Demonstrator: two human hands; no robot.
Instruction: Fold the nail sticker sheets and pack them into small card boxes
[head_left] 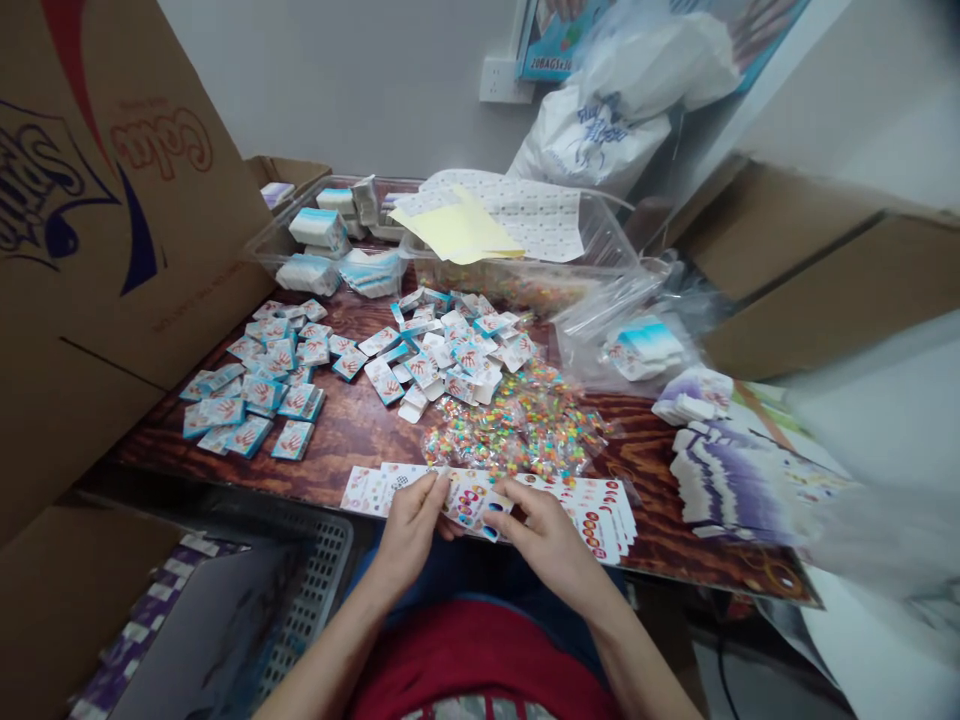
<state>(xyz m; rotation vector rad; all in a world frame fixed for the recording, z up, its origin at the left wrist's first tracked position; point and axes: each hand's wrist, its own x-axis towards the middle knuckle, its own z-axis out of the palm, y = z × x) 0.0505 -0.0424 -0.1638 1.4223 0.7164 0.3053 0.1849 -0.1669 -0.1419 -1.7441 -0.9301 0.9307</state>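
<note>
My left hand (409,527) and my right hand (538,527) both pinch a small printed paper card (471,503) at the table's front edge. It joins a long strip of printed cards (596,518) that fans out on both sides of my hands. Just beyond my hands lies a heap of small clear bags of multicoloured beads (519,428). Further back are loose blue-edged cards printed with a red hand (450,350), and a second group (259,390) lies to the left.
The wood-patterned table (352,440) is hemmed in by cardboard boxes (112,200) at left and right. A clear plastic tub (322,235) holds stacked card bundles. Printed sheets (517,215) lie on a second tub. A plastic crate (300,590) sits below the table's left front edge.
</note>
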